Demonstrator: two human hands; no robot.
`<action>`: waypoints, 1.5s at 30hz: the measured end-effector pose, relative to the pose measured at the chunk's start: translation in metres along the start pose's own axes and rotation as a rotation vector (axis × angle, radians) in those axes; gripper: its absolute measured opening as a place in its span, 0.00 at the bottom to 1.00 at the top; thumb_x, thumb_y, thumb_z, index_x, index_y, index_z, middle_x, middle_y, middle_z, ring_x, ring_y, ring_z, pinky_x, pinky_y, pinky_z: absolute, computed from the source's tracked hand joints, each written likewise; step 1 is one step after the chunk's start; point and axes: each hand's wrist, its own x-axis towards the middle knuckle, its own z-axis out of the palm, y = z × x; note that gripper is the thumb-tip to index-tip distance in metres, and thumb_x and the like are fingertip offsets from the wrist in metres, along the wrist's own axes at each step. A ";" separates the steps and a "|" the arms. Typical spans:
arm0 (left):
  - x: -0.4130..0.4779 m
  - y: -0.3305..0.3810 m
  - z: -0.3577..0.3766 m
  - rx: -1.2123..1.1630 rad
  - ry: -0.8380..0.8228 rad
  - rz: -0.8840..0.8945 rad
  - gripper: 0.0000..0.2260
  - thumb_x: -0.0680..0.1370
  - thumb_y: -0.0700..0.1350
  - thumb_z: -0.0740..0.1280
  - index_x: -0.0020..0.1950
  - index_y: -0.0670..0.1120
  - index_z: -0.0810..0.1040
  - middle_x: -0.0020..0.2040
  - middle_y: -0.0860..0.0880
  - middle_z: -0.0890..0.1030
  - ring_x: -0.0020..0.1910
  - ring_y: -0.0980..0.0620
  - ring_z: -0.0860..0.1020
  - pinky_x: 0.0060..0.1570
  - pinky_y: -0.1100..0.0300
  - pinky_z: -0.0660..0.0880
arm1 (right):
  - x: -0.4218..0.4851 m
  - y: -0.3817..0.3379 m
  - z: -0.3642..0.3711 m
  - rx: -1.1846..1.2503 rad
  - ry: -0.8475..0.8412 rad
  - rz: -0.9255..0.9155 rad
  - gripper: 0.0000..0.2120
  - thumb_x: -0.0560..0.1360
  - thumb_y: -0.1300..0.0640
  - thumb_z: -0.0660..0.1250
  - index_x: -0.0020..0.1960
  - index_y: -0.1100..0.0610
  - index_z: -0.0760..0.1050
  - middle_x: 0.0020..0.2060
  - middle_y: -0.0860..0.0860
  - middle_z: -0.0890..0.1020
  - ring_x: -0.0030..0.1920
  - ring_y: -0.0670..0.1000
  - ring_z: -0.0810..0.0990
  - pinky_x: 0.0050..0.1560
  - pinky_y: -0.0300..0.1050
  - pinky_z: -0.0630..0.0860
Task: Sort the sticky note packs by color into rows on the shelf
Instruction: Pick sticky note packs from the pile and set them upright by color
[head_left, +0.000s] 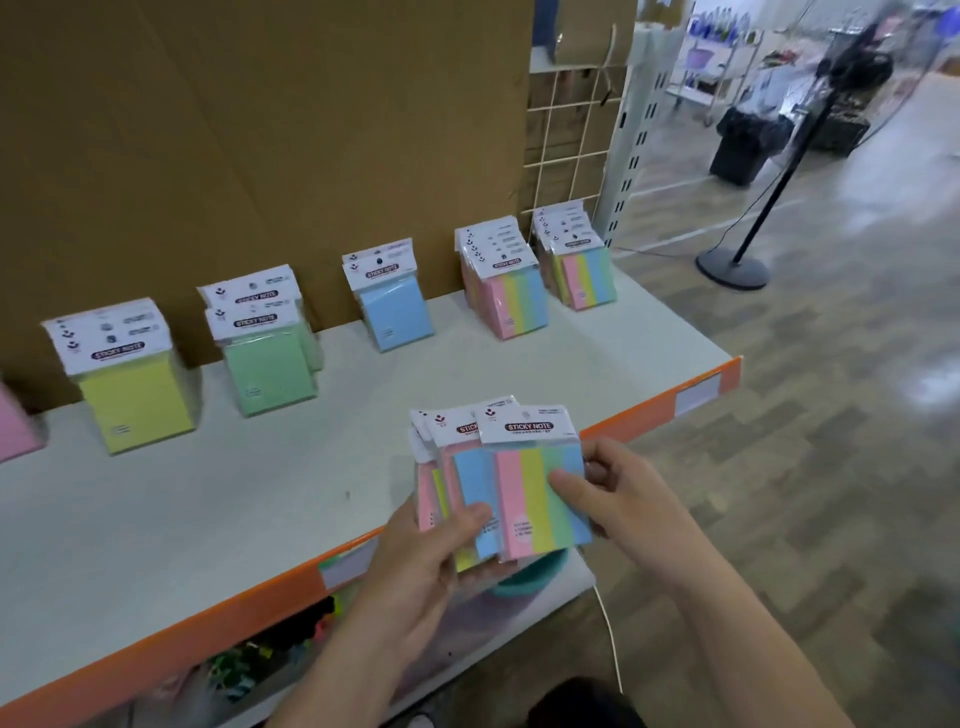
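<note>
Overlapping packs hide rear colours.

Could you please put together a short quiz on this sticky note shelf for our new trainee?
1. True or false: the green row stands between the yellow row and the blue row.
2. The left hand holds the fanned packs. Which one does the right hand pinch? A plain green; B the striped pack; C plain pink.
3. How many striped rows stand at the right end of the shelf?
Key: 1 true. 2 B. 3 two.
</note>
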 end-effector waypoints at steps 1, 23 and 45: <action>0.007 0.000 0.004 0.004 0.019 0.016 0.24 0.67 0.44 0.74 0.63 0.46 0.77 0.55 0.43 0.85 0.52 0.43 0.84 0.40 0.52 0.82 | 0.007 -0.002 -0.005 0.005 -0.024 -0.002 0.06 0.77 0.58 0.71 0.51 0.57 0.77 0.44 0.60 0.84 0.38 0.51 0.80 0.30 0.36 0.72; 0.134 -0.025 0.135 -0.182 0.524 0.238 0.20 0.66 0.44 0.73 0.58 0.47 0.80 0.52 0.44 0.86 0.50 0.41 0.85 0.33 0.56 0.81 | 0.301 -0.022 -0.161 -0.393 0.121 -0.307 0.07 0.76 0.61 0.70 0.51 0.57 0.73 0.45 0.52 0.77 0.38 0.46 0.75 0.34 0.26 0.67; 0.129 -0.033 0.135 -0.125 0.443 0.234 0.26 0.65 0.50 0.76 0.62 0.47 0.78 0.53 0.44 0.85 0.50 0.46 0.85 0.34 0.57 0.82 | 0.168 -0.004 -0.132 -0.217 -0.450 -0.187 0.04 0.77 0.53 0.71 0.51 0.50 0.80 0.40 0.41 0.85 0.40 0.39 0.82 0.37 0.31 0.74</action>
